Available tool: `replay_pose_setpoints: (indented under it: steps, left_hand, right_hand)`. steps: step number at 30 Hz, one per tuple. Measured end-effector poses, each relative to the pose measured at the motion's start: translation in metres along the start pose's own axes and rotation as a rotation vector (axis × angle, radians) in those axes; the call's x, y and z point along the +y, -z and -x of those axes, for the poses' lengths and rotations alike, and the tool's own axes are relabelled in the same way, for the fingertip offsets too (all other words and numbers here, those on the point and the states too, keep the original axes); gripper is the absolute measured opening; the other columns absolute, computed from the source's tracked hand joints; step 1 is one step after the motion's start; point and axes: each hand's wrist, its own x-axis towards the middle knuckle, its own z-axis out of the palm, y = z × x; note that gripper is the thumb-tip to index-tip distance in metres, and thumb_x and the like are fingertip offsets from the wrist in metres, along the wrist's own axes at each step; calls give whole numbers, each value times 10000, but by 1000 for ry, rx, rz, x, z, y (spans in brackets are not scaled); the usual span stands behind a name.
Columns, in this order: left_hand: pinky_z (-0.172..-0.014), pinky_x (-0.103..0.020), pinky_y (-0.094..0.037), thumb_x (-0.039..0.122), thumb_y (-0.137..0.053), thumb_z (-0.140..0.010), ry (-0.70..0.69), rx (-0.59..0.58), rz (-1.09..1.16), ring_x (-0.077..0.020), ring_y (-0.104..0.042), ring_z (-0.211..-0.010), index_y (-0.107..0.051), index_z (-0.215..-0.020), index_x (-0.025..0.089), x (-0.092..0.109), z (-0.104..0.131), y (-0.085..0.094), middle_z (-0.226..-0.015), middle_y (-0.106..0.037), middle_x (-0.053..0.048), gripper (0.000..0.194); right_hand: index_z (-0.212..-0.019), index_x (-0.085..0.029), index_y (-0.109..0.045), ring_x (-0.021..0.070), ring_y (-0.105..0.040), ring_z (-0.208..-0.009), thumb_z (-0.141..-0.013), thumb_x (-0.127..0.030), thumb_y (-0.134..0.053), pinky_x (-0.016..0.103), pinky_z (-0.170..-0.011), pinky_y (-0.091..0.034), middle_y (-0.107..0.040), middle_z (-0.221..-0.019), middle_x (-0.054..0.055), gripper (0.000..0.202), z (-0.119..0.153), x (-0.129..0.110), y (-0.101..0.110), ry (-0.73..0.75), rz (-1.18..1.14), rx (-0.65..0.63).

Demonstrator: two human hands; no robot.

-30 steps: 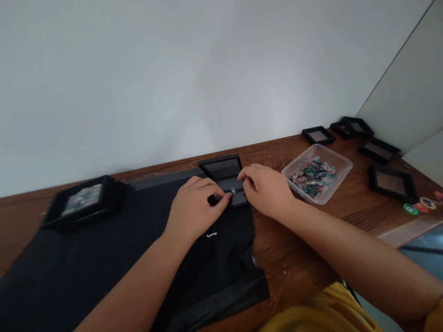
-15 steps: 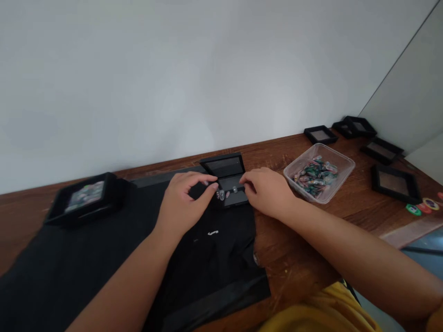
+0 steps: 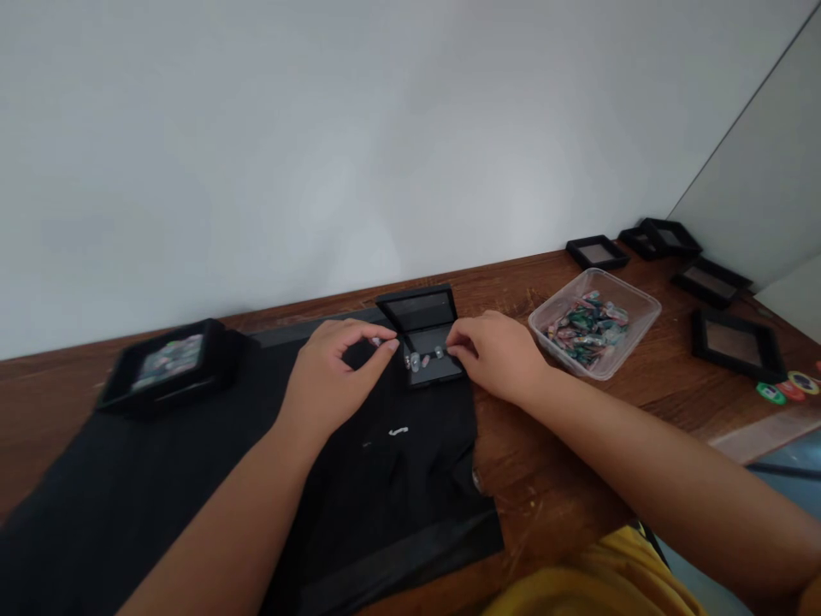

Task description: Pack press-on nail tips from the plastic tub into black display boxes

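A small black hinged case (image 3: pixel 436 370) lies with its lid raised at the far edge of the black cloth (image 3: pixel 423 505). Several small clear and pinkish pieces (image 3: pixel 416 362) sit across its base. My left hand (image 3: pixel 330 368) is at the case's left side, thumb and forefinger drawn together in a pinch; what is between the tips is too small to make out. On the right side, my right hand (image 3: pixel 497 355) has its fingers pinched together over the case's edge, and their grip is hidden.
A clear plastic tub (image 3: pixel 632 342) of small wrapped pieces stands right of my right hand. Black frames (image 3: pixel 737 342) lie farther right, beside colourful round discs (image 3: pixel 771 393). Stacked black frames (image 3: pixel 211 355) stand at left. A white wall (image 3: pixel 385 154) closes off the back.
My left hand has drawn back slightly to the left from the case, showing more of the pieces at its left side. My right hand stays at the right edge. The view has shifted slightly.
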Motion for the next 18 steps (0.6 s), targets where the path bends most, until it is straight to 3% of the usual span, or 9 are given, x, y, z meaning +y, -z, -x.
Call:
replay_pose_setpoints:
  steps: [6,10,13,18]
  left_hand:
    - [-806,-381,-509,428,-616,-867,30,-2,0,-261,-647,-954,-759,-906,288,-1,0,0,-914,-755,-31,203]
    - [-720,-336,-490,453,-605,-867,62,-11,3,-255,-645,-962,-758,-891,284,4,0,4,-932,-760,-29,229]
    - [-619,-309,-449,488,-603,-845,99,-78,16,-252,-651,-914,-759,-844,272,5,-2,8,-916,-761,-39,267]
    - [-631,-319,-453,505,-610,-817,148,-160,23,-246,-660,-876,-761,-791,260,5,-3,10,-905,-769,-47,289]
  right_hand:
    - [-976,-247,-795,234,-661,-975,-928,-153,-667,316,-771,-421,-785,-983,31,166,-2,4,-1,22,22,-7]
    - [-990,-264,-807,245,-666,-991,-931,-123,-614,324,-769,-426,-785,-991,41,246,-4,5,0,31,68,-17]
    - [-987,-264,-805,244,-670,-990,-923,-126,-622,321,-771,-432,-784,-979,40,238,-4,7,-1,37,70,7]
    - [-1038,-254,-792,252,-681,-1031,-932,-124,-615,328,-810,-461,-788,-1040,48,243,-5,8,-2,11,60,29]
